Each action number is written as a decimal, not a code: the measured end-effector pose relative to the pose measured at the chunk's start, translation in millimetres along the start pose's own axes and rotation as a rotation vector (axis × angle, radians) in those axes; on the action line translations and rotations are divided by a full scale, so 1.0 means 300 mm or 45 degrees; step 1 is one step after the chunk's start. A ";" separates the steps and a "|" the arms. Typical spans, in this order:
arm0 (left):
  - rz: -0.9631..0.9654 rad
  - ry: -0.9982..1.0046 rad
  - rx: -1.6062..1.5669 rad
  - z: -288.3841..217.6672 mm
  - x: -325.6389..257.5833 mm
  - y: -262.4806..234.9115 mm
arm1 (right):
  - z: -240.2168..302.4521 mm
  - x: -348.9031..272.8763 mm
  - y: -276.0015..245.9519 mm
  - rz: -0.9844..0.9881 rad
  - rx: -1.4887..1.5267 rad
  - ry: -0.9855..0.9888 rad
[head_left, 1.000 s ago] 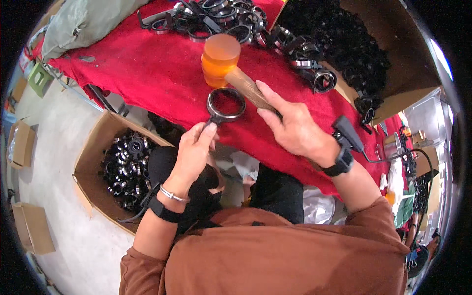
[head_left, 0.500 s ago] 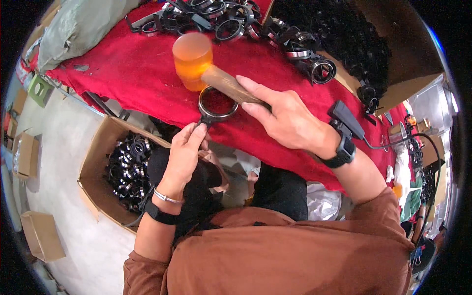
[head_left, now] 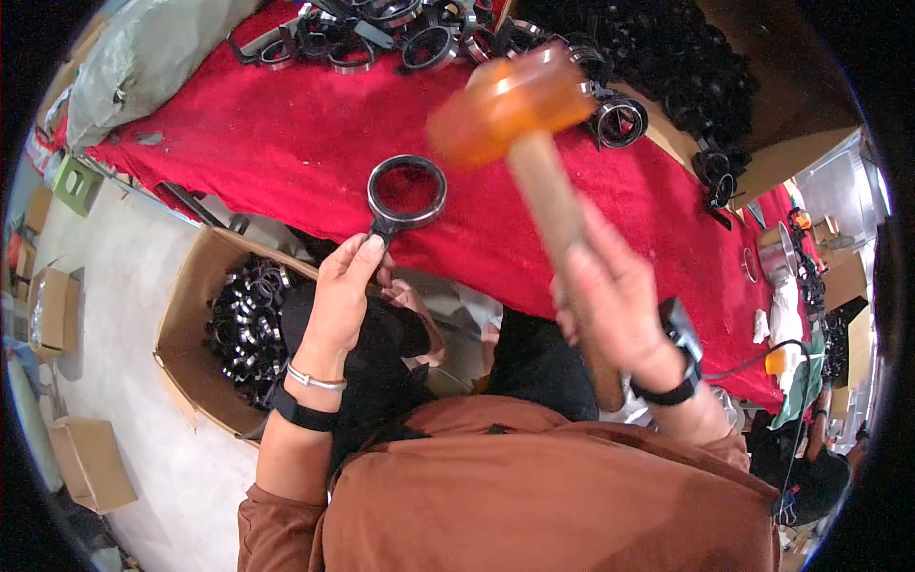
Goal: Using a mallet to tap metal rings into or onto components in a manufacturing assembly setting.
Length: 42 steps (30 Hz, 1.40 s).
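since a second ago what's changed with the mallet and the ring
The right hand has swung the orange-headed mallet up off the black ring; it was resting on the ring a second ago and is now raised and motion-blurred above the red cloth. The left hand holds the ring by its tab at the table edge, as before. Nothing was let go.

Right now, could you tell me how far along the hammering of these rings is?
Done, apparently: rings fill the cardboard box. In hand: left hand pins one black ring on the red cloth; right hand holds the orange mallet raised, blurred. Left: a pile behind.
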<state>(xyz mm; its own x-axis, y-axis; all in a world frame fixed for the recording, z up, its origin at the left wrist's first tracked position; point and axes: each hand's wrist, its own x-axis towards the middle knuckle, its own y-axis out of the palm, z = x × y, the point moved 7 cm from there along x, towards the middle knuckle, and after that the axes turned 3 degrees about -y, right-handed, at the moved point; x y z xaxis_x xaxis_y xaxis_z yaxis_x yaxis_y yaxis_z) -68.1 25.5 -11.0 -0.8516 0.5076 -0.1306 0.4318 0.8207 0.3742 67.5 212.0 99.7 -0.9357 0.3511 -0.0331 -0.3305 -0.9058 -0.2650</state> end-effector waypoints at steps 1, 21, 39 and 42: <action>0.030 0.013 0.009 -0.015 -0.007 0.004 | -0.040 -0.024 0.042 0.119 -0.071 0.022; -0.451 1.190 2.093 -0.494 0.141 -0.094 | -0.177 0.002 -0.267 0.025 0.432 0.441; -0.250 1.316 2.781 -0.494 0.666 0.274 | -0.194 0.017 -0.265 0.159 0.546 0.502; 0.035 0.644 1.674 -0.512 0.565 0.205 | -0.193 0.010 -0.270 0.145 0.486 0.508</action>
<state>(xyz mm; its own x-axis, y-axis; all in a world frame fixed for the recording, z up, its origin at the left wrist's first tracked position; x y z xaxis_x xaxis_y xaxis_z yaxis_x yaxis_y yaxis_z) -231.5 121.6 130.8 -0.7303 0.6101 0.3074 0.1687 0.5970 -0.7843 98.7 300.1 65.3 -0.8736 0.2413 -0.4225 -0.3204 -0.9388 0.1262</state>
